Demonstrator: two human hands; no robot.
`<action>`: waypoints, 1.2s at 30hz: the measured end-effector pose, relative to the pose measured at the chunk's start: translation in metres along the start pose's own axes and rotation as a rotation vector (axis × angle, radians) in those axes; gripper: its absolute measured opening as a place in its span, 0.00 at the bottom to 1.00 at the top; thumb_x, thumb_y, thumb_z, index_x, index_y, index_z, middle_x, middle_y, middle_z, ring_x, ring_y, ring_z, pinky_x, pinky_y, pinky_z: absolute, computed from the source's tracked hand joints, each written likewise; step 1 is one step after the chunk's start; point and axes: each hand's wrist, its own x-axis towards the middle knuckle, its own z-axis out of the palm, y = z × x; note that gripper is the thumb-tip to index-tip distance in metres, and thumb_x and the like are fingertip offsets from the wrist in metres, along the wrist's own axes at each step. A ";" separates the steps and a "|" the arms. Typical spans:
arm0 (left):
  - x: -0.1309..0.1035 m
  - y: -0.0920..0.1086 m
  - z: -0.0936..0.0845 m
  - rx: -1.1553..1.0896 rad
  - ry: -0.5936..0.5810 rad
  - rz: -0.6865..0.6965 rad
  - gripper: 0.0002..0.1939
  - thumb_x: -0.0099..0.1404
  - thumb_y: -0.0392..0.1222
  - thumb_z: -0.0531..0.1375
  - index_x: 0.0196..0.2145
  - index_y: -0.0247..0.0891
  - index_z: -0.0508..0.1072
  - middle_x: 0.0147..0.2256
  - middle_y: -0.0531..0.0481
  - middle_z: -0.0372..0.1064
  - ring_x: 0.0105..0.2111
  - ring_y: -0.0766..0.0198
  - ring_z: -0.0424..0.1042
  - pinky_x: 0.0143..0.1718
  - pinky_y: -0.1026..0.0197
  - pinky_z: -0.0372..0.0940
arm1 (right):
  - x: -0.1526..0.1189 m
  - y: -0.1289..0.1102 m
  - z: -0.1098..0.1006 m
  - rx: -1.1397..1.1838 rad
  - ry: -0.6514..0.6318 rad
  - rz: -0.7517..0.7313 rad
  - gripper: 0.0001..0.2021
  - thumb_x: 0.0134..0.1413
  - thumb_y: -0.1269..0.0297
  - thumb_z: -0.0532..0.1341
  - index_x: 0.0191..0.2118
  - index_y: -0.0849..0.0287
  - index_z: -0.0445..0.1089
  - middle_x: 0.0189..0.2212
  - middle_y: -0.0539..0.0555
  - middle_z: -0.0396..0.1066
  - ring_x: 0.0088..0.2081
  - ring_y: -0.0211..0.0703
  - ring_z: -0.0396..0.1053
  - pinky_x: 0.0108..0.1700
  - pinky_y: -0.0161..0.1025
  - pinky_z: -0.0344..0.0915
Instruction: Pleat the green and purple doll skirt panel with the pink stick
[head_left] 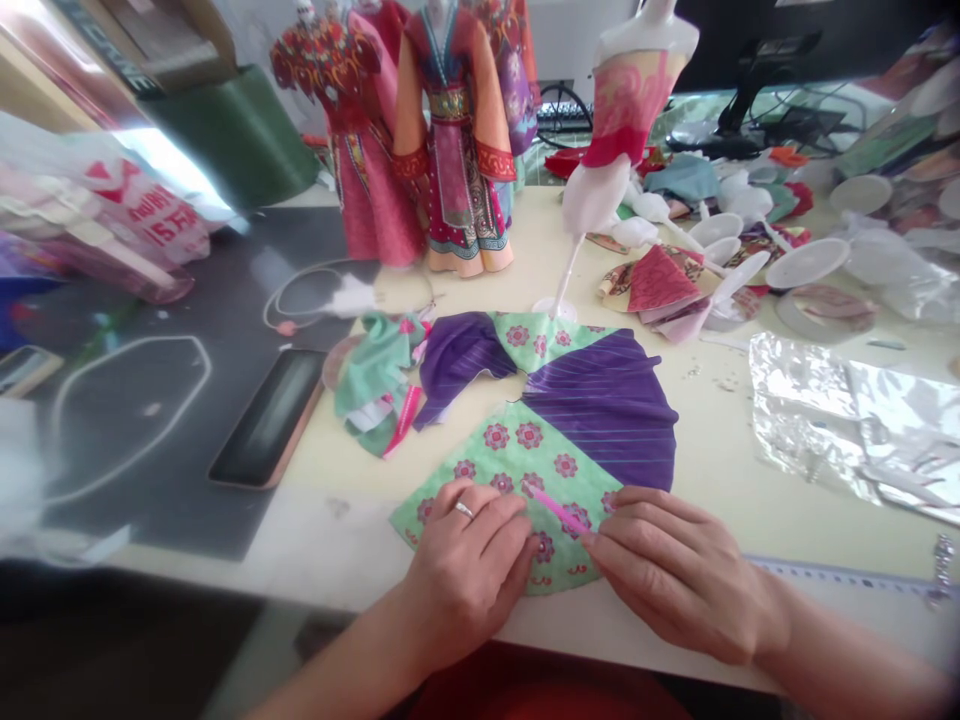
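A small doll-sized skirt piece of green floral and purple striped fabric lies spread on the table, its lower green panel (517, 440) nearest me. My left hand (472, 560), with a ring on it, rests on this panel, fingers lightly bent and laid on the cloth. My right hand (675, 565) pinches a slim pink stick (559, 510) between thumb and fingers. The stick's far tip points up and left over a printed flower, close to my left fingers. I cannot tell whether the tip touches the cloth. The purple panel (607, 410) fans out beyond my right hand.
Dressed doll figures (457, 150) and a bare-shouldered mannequin (637, 90) stand behind the fabric. Left are a phone (270, 420), a crumpled green garment (379, 375) and a white cable. Right are clear film (847, 420), a ruler (840, 575) and piled scraps with white stands (810, 262).
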 end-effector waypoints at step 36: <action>0.001 0.001 0.000 0.038 -0.001 0.060 0.03 0.63 0.31 0.58 0.35 0.33 0.71 0.36 0.44 0.76 0.36 0.58 0.73 0.41 0.53 0.63 | -0.015 -0.003 0.000 0.189 0.200 0.487 0.10 0.50 0.81 0.60 0.36 0.59 0.68 0.29 0.53 0.71 0.31 0.42 0.71 0.32 0.40 0.70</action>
